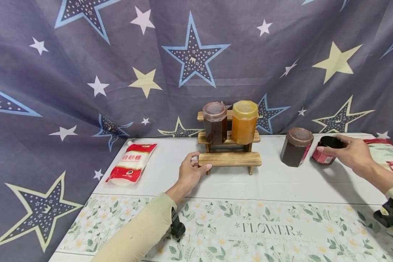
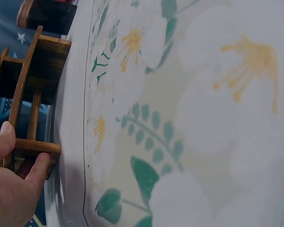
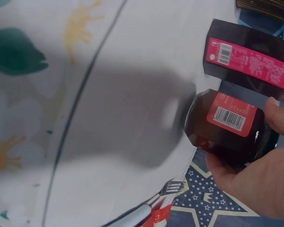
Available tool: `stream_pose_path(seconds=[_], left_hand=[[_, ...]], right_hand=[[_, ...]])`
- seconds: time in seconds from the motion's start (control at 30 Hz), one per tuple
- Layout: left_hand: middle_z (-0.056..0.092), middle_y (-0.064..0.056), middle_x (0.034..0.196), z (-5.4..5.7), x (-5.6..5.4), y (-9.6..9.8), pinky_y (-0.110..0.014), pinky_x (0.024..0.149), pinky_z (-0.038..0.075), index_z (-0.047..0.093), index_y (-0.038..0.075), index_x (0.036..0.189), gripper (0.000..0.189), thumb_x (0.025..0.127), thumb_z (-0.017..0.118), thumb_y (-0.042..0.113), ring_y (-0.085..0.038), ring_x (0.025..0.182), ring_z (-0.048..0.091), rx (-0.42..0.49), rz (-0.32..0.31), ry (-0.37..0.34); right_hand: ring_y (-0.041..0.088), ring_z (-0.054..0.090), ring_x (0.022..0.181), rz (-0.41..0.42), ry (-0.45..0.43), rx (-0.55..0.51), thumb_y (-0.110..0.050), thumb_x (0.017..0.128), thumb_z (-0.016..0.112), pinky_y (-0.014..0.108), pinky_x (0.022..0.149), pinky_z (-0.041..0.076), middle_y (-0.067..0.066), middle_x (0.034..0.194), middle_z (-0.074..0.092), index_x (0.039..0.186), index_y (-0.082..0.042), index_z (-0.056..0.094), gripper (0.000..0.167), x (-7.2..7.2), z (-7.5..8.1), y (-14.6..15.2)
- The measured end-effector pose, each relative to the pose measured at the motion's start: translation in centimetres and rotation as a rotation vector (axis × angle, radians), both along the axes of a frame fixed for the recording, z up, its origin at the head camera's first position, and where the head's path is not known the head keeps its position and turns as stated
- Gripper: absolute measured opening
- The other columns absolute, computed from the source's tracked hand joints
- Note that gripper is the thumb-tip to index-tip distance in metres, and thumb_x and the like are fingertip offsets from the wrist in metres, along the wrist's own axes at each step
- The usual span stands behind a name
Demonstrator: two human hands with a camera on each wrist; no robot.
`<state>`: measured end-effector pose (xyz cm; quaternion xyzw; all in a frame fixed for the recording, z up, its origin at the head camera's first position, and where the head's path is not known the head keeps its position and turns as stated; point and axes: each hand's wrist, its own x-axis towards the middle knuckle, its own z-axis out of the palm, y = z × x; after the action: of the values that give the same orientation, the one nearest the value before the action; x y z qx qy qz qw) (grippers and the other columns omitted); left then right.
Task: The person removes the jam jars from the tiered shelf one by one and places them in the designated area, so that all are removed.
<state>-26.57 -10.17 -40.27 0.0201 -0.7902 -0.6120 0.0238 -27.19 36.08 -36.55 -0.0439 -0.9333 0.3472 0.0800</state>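
Note:
My left hand (image 1: pixel 189 175) pinches the left end of the lowest step of a wooden tiered rack (image 1: pixel 230 159), its thumb on one face and fingers on the other in the left wrist view. Two octagonal jars stand on the rack's middle step: a dark brown jar (image 1: pixel 215 125) and an amber jar (image 1: pixel 245 125). At the right, my right hand (image 1: pixel 352 152) grips a short dark jar (image 3: pixel 222 123) with a black lid around its upper part. Its red label shows a barcode. Just left of it stands a taller dark jar (image 1: pixel 296 147) with a pink label.
A red and white bag of sugar (image 1: pixel 131 163) lies on the left of the table. Another red and white bag (image 1: pixel 384 151) is behind my right forearm. A fork (image 3: pixel 168 189) shows in the right wrist view. A star-patterned curtain (image 1: pixel 193 54) hangs behind the table.

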Motion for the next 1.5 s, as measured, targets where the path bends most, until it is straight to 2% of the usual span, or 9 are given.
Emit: stream_pose_path(seconds=[0.23, 0.37, 0.5, 0.83, 0.97, 1.03, 1.13, 1.2, 1.5], left_hand=[[0.068, -0.012, 0.100, -0.1, 0.1, 0.1, -0.026, 0.069, 0.052, 0.046, 0.006, 0.137, 0.064, 0.081, 0.078, 0.012, -0.016, 0.083, 0.063, -0.007, 0.004, 0.002], [0.068, -0.012, 0.099, -0.1, 0.1, 0.1, -0.026, 0.068, 0.052, 0.046, 0.006, 0.137, 0.064, 0.081, 0.078, 0.012, -0.016, 0.083, 0.062, -0.012, 0.008, -0.002], [0.068, -0.013, 0.100, 0.0, 0.1, 0.1, -0.026, 0.068, 0.052, 0.046, 0.006, 0.137, 0.064, 0.081, 0.078, 0.012, -0.016, 0.083, 0.063, -0.015, 0.008, 0.001], [0.068, -0.014, 0.101, 0.0, 0.1, 0.1, -0.025, 0.068, 0.052, 0.046, 0.005, 0.137, 0.064, 0.082, 0.078, 0.010, -0.016, 0.083, 0.063, -0.003, 0.004, -0.005], [0.068, -0.014, 0.101, 0.0, 0.1, 0.1, -0.025, 0.069, 0.052, 0.046, 0.005, 0.137, 0.064, 0.081, 0.078, 0.010, -0.016, 0.083, 0.063, -0.003, 0.010, -0.006], [0.068, -0.013, 0.101, 0.0, 0.0, 0.1, -0.025, 0.069, 0.052, 0.046, 0.006, 0.137, 0.064, 0.081, 0.078, 0.011, -0.016, 0.084, 0.063, -0.009, 0.013, -0.006], [0.068, -0.013, 0.102, 0.0, 0.0, 0.1, -0.025, 0.069, 0.052, 0.046, 0.006, 0.137, 0.064, 0.082, 0.078, 0.011, -0.016, 0.084, 0.063, -0.008, 0.014, -0.008], [0.068, -0.013, 0.102, 0.0, 0.1, 0.1, -0.025, 0.069, 0.052, 0.045, 0.006, 0.137, 0.064, 0.082, 0.077, 0.010, -0.016, 0.084, 0.062, -0.001, 0.011, -0.011], [0.067, -0.013, 0.100, 0.1, 0.1, 0.2, -0.025, 0.068, 0.052, 0.046, 0.006, 0.137, 0.063, 0.082, 0.078, 0.011, -0.016, 0.083, 0.062, -0.005, 0.012, -0.009]], right_hand=[[0.041, 0.050, 0.100, 0.028, 0.017, 0.028, -0.046, 0.085, 0.071, 0.017, 0.058, 0.039, 0.038, 0.121, 0.050, 0.139, 0.011, 0.039, 0.085, 0.2, -0.7, 0.0], [0.021, 0.055, 0.084, 0.050, 0.039, 0.028, -0.043, 0.084, 0.073, 0.019, 0.057, 0.041, 0.033, 0.115, 0.056, 0.132, 0.006, 0.049, 0.073, 0.2, -0.7, -0.1], [0.004, 0.049, 0.073, 0.082, 0.051, 0.016, -0.041, 0.084, 0.073, 0.021, 0.057, 0.043, 0.025, 0.109, 0.059, 0.126, 0.000, 0.054, 0.062, 0.1, -0.7, -0.1], [0.000, 0.048, 0.073, 0.093, 0.052, 0.010, -0.040, 0.084, 0.074, 0.019, 0.058, 0.042, 0.024, 0.110, 0.058, 0.128, 0.001, 0.052, 0.064, 0.2, -0.6, -0.3], [0.013, 0.054, 0.083, 0.120, 0.016, 0.005, -0.039, 0.085, 0.073, 0.019, 0.061, 0.042, 0.030, 0.116, 0.055, 0.134, 0.006, 0.045, 0.072, -0.1, -0.4, -0.2], [0.031, 0.055, 0.101, 0.137, -0.036, -0.009, -0.040, 0.088, 0.069, 0.030, 0.072, 0.048, 0.037, 0.128, 0.046, 0.143, 0.009, 0.032, 0.082, -0.2, 0.0, -0.2], [0.056, 0.035, 0.124, 0.151, -0.095, -0.041, -0.044, 0.093, 0.061, 0.055, 0.091, 0.043, 0.043, 0.141, 0.026, 0.149, 0.010, 0.008, 0.094, -0.5, 1.0, -0.3], [0.060, 0.025, 0.128, 0.151, -0.093, -0.053, -0.045, 0.094, 0.058, 0.068, 0.096, 0.031, 0.043, 0.145, 0.018, 0.150, 0.008, 0.002, 0.095, -0.7, 1.9, -0.5], [0.054, 0.032, 0.129, 0.152, 0.049, -0.044, -0.045, 0.093, 0.059, 0.065, 0.098, 0.029, 0.037, 0.144, 0.030, 0.151, 0.004, 0.015, 0.087, -1.3, 5.0, -2.6]])
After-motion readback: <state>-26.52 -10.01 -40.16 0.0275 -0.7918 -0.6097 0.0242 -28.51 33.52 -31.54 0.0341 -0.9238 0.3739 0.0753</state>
